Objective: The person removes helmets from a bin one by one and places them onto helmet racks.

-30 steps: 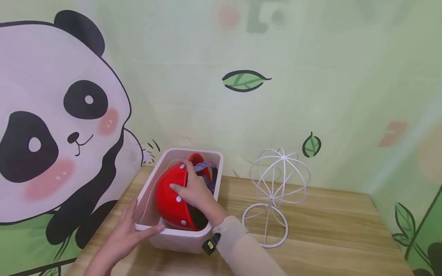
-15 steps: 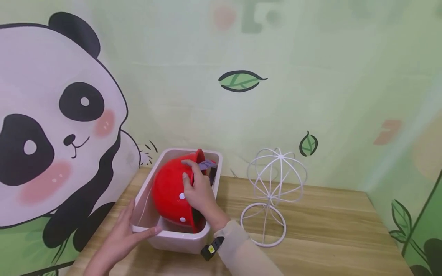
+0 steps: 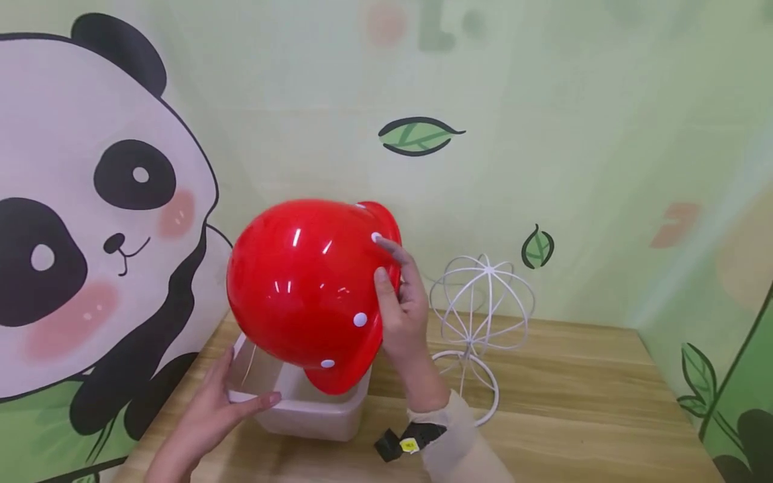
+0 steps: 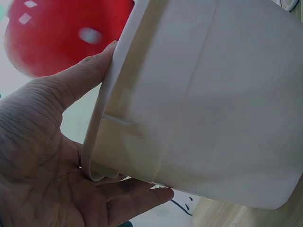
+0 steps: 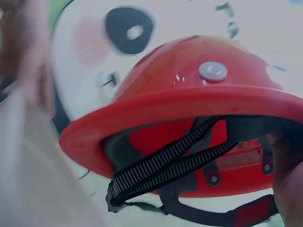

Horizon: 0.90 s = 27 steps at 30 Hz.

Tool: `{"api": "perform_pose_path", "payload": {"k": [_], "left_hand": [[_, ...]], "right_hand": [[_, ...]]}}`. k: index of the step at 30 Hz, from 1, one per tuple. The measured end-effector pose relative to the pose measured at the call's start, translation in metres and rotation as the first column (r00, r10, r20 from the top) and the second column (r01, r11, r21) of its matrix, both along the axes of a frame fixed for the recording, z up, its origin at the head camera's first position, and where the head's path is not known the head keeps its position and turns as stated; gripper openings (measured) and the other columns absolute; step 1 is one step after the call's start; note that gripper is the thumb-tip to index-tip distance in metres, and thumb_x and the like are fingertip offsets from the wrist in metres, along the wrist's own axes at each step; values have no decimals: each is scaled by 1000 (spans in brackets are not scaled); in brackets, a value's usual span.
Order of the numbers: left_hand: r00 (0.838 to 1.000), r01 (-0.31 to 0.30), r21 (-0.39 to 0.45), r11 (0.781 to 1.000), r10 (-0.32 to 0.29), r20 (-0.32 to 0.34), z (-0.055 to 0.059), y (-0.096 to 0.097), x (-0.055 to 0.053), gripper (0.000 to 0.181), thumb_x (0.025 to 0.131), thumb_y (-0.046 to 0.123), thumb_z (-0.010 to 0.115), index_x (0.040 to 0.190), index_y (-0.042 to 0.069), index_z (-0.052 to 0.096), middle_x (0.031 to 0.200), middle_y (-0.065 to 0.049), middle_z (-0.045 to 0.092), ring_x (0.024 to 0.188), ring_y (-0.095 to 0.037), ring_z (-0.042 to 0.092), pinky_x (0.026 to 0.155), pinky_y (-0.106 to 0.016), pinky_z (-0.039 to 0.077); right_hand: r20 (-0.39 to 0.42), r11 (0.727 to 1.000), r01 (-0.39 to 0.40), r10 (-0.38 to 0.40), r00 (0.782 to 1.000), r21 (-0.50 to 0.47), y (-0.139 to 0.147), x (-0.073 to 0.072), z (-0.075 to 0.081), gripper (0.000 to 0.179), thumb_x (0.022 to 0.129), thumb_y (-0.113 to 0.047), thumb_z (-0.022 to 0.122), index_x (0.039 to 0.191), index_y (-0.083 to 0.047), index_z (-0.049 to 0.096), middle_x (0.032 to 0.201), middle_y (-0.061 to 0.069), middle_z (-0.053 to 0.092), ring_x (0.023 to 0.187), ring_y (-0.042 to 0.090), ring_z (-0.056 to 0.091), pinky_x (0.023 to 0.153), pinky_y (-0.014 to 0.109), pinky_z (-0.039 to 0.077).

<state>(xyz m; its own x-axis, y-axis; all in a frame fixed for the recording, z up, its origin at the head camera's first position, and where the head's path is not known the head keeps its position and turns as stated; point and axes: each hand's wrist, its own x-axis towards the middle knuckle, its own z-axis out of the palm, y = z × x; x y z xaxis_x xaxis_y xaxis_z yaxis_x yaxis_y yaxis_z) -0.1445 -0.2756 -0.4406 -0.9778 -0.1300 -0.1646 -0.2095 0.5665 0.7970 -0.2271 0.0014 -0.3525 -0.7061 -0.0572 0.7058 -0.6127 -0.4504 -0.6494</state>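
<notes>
A red hard hat [image 3: 290,282] with white buttons is held in the air above the white plastic bin [image 3: 314,419], its dome facing left. My right hand [image 3: 404,322] grips its brim, thumb and index finger outside, other fingers hidden behind the edge. In the right wrist view, black straps [image 5: 165,161] hang inside the hard hat. My left hand [image 3: 208,412] holds the bin's near left corner. The left wrist view shows the thumb on the rim and the other fingers along the adjoining side. A thin light cord [image 3: 249,369] shows inside the bin.
To the right, a white wire stand [image 3: 489,270] with a globe-shaped top and ring base stands on the wooden table [image 3: 574,402]. Behind is a wall [image 3: 314,100] printed with a panda and leaves. The right wrist carries a small black camera [image 3: 388,445].
My right hand has lifted the hard hat up out of the bin and turned it so more of the dome shows. The left hand has stayed at the bin's corner.
</notes>
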Motion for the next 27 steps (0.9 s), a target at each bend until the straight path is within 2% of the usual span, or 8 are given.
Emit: {"api": "perform_pose_path", "payload": {"k": [4,6,9,12,16,21,25,27], "left_hand": [[1000,-7,-7,1000,8,14,1,-1,1,138,68,61,84,162,15,-6,163,-22,13,140,-48,25,97,-68,45],[1000,-12,-11,1000,12,27,1,-2,3,138,69,62,84,162,15,-7,162,-23,13,139,-48,26,99,-68,44],[1000,-11,-25,1000,11,13,0,-2,4,134,73,58,84,162,13,-6,161,-24,15,138,-46,30,104,-68,38],[1000,-2,-47,999,1,-21,-2,-3,5,130,77,54,83,161,8,-5,161,-28,15,138,-46,31,108,-69,32],[998,9,-85,996,-15,-63,-4,-4,8,129,78,51,84,160,4,-5,161,-32,12,141,-49,28,111,-70,26],[993,18,-112,994,-30,-115,-4,-3,13,128,78,50,84,160,3,-2,158,-33,17,137,-48,32,109,-70,29],[991,18,-115,993,-34,-131,-2,-2,14,128,79,51,83,160,4,-3,157,-33,19,135,-47,35,107,-70,30],[992,18,-114,993,-31,-122,-1,-3,13,128,79,51,83,160,4,-4,157,-33,18,136,-48,33,107,-71,29]], "right_hand": [[-97,987,-52,38,995,-152,20,14,28,42,102,3,41,144,-4,45,143,23,46,125,41,54,94,48,55],[-124,975,-57,30,992,-214,30,19,38,45,101,6,37,143,-4,46,145,23,44,129,41,50,95,46,54],[-156,953,-69,23,988,-295,48,22,50,45,100,7,36,143,-2,46,144,24,44,129,41,48,96,45,55],[-171,922,-85,21,985,-377,68,22,56,42,101,5,42,142,2,45,141,24,46,126,39,51,96,44,55],[-155,869,-104,31,987,-484,97,23,56,43,101,3,48,143,6,42,140,24,48,123,37,54,97,43,54],[-147,801,-133,57,987,-584,133,22,50,44,100,5,48,143,9,40,139,26,46,122,36,53,95,42,56],[-161,753,-181,100,982,-633,157,14,39,40,100,6,46,140,9,44,131,27,51,113,37,58,90,42,58],[-160,739,-205,132,978,-642,169,8,30,37,101,5,45,138,8,47,123,27,57,107,37,61,88,42,59]]}}
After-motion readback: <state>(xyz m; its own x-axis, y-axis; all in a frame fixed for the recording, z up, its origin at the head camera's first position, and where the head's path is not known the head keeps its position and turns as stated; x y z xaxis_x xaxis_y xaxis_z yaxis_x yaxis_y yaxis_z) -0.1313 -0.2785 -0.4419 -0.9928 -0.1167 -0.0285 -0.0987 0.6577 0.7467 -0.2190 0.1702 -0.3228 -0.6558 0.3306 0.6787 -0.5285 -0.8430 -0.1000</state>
